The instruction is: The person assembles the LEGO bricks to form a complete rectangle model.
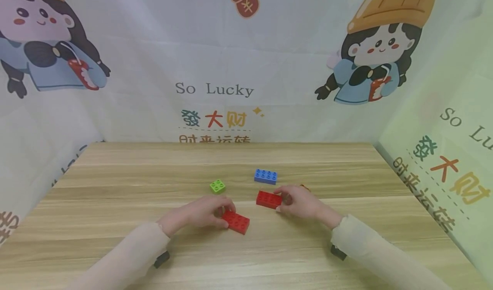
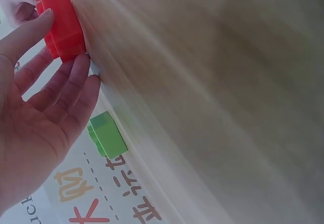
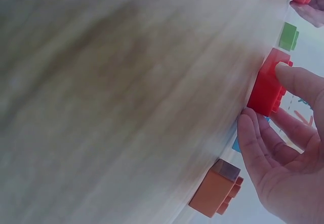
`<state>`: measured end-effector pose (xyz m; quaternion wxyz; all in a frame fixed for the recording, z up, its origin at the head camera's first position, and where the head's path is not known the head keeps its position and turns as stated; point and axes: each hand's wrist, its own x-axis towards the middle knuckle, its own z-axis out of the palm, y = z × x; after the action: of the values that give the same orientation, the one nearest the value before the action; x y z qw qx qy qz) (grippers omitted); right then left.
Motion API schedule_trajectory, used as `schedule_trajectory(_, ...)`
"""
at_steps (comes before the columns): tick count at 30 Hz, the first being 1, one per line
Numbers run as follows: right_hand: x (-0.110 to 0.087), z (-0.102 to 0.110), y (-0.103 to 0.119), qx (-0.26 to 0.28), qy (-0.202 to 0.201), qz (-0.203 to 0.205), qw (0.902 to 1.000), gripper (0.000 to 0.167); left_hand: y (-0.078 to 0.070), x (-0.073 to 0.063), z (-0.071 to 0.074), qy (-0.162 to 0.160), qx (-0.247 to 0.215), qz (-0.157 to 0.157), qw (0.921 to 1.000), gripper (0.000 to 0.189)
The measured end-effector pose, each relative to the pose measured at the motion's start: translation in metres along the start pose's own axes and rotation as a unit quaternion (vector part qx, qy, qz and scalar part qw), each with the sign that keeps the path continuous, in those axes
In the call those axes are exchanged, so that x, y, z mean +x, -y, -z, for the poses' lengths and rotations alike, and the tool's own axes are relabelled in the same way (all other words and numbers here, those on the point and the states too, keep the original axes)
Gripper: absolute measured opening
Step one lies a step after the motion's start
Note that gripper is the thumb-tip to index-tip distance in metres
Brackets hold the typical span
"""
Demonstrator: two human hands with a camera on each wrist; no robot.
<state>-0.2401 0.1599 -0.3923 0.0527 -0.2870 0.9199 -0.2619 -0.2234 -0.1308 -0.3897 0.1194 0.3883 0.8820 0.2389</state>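
With thumb and fingers, my left hand (image 1: pixel 208 212) pinches the left end of a red toy brick (image 1: pixel 236 222) low over the table. In the left wrist view, the thumb lies against the side of that brick. A second red toy brick (image 1: pixel 268 199) is farther back and to the right. My right hand (image 1: pixel 301 201) grips its right end, thumb on the near side and fingers at the far side, as the right wrist view also shows. The two red bricks are apart, with studs facing up.
A small green brick (image 1: pixel 217 186) sits behind my left hand. Farther back is a blue brick (image 1: pixel 265 176), beyond the right-hand red one. An orange brick (image 3: pixel 215 188) lies by my right hand, mostly hidden in the head view. Printed cloth (image 1: pixel 292 114) hangs behind the wooden table (image 1: pixel 154 170).
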Motion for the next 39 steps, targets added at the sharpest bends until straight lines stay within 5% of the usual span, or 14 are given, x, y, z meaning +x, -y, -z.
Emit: schedule_trajectory(39, -0.003, 0.008, -0.01, 0.047, 0.035, 0.011, 0.9982, 0.036, 0.001, 0.014, -0.001, -0.048, -0.051, 0.051, 0.9962, 0.028)
